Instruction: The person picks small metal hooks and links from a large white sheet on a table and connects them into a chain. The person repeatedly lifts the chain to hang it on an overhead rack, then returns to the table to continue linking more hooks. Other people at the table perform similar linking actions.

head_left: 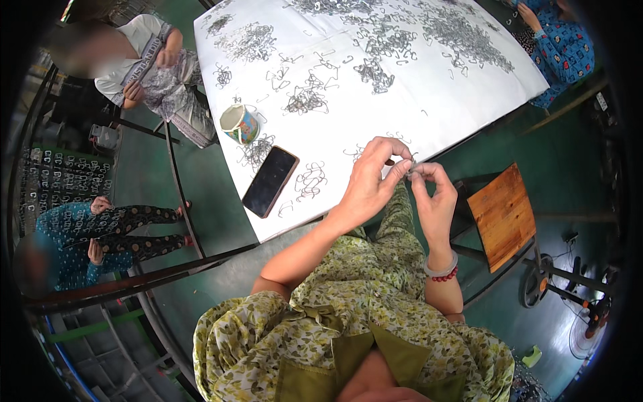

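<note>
My left hand (376, 173) and my right hand (435, 195) meet at the table's near edge, fingertips almost touching. Thumb and fingers of each are pinched on a small bent metal wire piece (412, 161); its exact shape is mostly hidden. Something dark (390, 162) shows between the left thumb and forefinger, too little of it to name. Beside the left hand lie a few loose wire pieces (353, 154). A looser cluster of bent wire pieces (310, 181) lies left of it, next to a dark phone (270, 181). On my right wrist are a pale bangle and red beads.
The white-covered table (395, 117) carries several heaps of metal hooks (462, 37). A printed paper tub (240, 124) stands near its left edge. A wooden stool (504, 218) is at my right. Other people sit at left and far right; a fan (589, 328) is lower right.
</note>
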Demonstrator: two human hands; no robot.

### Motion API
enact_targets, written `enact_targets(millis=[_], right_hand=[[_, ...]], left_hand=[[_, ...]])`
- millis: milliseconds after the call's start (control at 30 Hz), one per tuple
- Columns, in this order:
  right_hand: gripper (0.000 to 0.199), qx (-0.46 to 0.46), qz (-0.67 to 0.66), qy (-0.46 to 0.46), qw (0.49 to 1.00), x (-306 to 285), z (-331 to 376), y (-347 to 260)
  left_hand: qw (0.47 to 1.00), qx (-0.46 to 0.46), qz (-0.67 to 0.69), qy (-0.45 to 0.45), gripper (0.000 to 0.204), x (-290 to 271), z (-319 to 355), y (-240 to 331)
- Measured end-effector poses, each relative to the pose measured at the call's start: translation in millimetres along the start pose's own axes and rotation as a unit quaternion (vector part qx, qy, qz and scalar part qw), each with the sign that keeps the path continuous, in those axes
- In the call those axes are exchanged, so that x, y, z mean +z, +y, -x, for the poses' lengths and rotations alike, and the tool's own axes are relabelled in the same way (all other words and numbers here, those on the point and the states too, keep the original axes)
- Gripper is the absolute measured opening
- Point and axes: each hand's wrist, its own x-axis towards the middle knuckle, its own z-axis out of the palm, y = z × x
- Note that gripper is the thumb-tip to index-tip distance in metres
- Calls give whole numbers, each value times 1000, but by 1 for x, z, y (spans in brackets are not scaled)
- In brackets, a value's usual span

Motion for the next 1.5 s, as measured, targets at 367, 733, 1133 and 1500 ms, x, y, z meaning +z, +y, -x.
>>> enact_targets(millis=[367,733,1133,1500], right_hand=[[16,-91,105,-23,990,5,-66,21],[10,-275,385,-125,872,86,-194,158],[15,-142,244,-183,942,27,-157,102],[16,-186,446,-205,851,85,-157,163]], left_hand=[[996,-25,78,37,9,-8,6,10],[998,-24,51,-6,6,-21,20,11],[997,-28,73,-6,9,6,23,6],[1000,14,13,14,11,-12,38,26]])
